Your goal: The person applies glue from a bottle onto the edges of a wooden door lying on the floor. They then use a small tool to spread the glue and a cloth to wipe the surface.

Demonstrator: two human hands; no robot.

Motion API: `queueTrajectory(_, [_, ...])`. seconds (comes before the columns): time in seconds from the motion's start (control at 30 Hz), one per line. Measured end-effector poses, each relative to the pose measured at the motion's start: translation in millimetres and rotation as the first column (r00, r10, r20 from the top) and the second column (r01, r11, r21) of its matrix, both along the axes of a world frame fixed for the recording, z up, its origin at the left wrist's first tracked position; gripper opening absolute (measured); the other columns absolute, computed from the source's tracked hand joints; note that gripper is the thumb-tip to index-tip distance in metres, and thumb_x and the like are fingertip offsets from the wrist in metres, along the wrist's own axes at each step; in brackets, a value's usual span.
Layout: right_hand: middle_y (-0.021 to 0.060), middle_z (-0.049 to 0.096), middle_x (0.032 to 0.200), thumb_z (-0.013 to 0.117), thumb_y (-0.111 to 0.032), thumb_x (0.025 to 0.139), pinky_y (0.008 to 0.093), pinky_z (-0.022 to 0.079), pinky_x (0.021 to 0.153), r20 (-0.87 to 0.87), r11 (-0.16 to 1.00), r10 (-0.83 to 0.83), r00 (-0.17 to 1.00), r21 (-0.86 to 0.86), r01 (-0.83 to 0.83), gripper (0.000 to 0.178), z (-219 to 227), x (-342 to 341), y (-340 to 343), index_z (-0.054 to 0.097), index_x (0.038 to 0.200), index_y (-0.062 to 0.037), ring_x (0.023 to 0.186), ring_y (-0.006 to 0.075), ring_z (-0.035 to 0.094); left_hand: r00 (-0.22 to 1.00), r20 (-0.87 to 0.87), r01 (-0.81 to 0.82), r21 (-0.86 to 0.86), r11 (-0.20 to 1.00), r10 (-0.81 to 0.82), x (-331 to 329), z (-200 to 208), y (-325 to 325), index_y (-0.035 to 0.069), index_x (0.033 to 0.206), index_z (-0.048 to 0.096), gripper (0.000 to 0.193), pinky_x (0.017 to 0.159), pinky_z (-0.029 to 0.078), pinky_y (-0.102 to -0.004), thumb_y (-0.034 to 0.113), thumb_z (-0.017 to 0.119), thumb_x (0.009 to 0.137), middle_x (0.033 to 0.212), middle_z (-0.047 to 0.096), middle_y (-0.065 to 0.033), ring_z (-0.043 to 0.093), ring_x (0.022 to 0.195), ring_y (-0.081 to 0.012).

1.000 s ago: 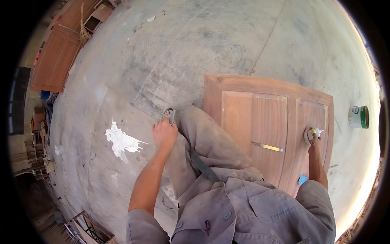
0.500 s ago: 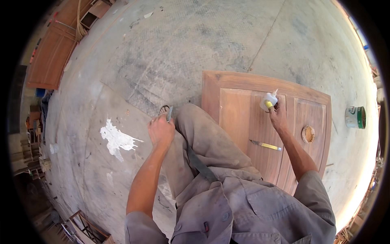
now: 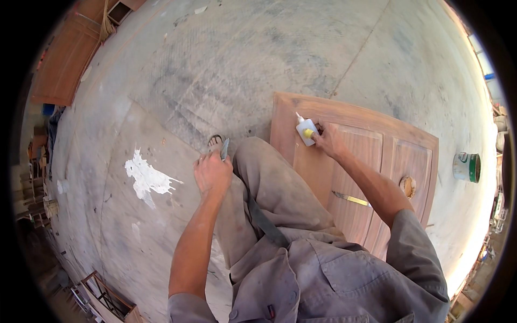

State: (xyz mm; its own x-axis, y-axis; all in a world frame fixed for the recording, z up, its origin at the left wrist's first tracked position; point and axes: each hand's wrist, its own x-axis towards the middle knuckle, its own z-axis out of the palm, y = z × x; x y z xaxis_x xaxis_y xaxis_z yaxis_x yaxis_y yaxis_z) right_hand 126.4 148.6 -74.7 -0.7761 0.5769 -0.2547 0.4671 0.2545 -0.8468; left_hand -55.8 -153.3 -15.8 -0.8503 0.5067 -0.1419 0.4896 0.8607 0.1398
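Note:
My right hand grips a small white squeeze bottle with a pointed nozzle; a yellow cap shows beside the thumb. The bottle is tilted above the upper left corner of a brown wooden panel door lying on the floor. Near my knee, my left hand is closed around a thin grey-green piece, whose kind I cannot make out. On the door lie a yellow-handled cutter knife and a round dish of tan paste.
A white and green bucket stands on the floor right of the door. White spilled matter marks the concrete floor at left. Another wooden door is at the far left, beside a straw broom.
My right hand has carried the bottle leftward across the door to its upper left corner, turning the nozzle toward the upper left. My left hand stays almost in place.

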Motion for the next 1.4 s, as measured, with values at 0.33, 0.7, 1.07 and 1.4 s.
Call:
queueTrajectory(0.33, [0.0110, 0.075, 0.100, 0.064, -0.008, 0.093, 0.0313, 0.059, 0.067, 0.163, 0.999, 0.034, 0.986, -0.048, -0.027, 0.034, 8.9, -13.8, 8.9, 0.068, 0.126, 0.0012, 0.081, 0.0160, 0.071, 0.999, -0.037, 0.022, 0.004, 1.000, -0.022, -1.2, -5.8, -1.4, 0.004, 0.103, 0.076, 0.028, 0.098, 0.048, -0.0433, 0.028, 0.074, 0.089, 0.106, 0.076, -0.0114, 0.069, 0.107, -0.0268])
queueTrajectory(0.7, [0.0157, 0.075, 0.094, 0.069, -0.008, 0.090, 0.0345, 0.059, 0.063, 0.160, 0.995, -0.035, 0.987, -0.084, 0.049, 0.031, 13.9, -15.6, 5.8, 0.071, 0.119, 0.0035, 0.075, 0.0193, 0.071, 0.998, -0.048, 0.034, 0.004, 0.999, -0.034, -1.5, -4.8, -0.3, 0.004, 0.100, 0.076, 0.027, 0.096, 0.049, -0.0433, 0.029, 0.073, 0.089, 0.104, 0.076, -0.0119, 0.069, 0.104, -0.0276])
queueTrajectory(1.07, [0.0146, 0.075, 0.092, 0.070, -0.009, 0.091, 0.0336, 0.058, 0.062, 0.141, 0.993, -0.055, 0.988, -0.096, 0.069, 0.031, 12.1, -6.6, 4.4, 0.071, 0.120, 0.0015, 0.075, 0.0188, 0.071, 0.999, -0.041, 0.017, 0.013, 1.000, -0.017, -1.0, -3.2, 1.0, 0.004, 0.102, 0.077, 0.028, 0.099, 0.049, -0.0438, 0.028, 0.073, 0.089, 0.105, 0.077, -0.0121, 0.069, 0.105, -0.0277])
queueTrajectory(1.4, [0.0144, 0.075, 0.097, 0.071, -0.010, 0.090, 0.0340, 0.059, 0.065, 0.200, 0.993, -0.051, 0.978, -0.091, 0.071, 0.033, 16.2, -20.6, 8.6, 0.070, 0.122, 0.0008, 0.078, 0.0195, 0.072, 1.000, 0.025, 0.004, -0.024, 1.000, -0.003, -2.2, 1.8, 1.3, 0.003, 0.107, 0.076, 0.031, 0.101, 0.046, -0.0443, 0.030, 0.068, 0.092, 0.109, 0.076, -0.0128, 0.067, 0.109, -0.0285])
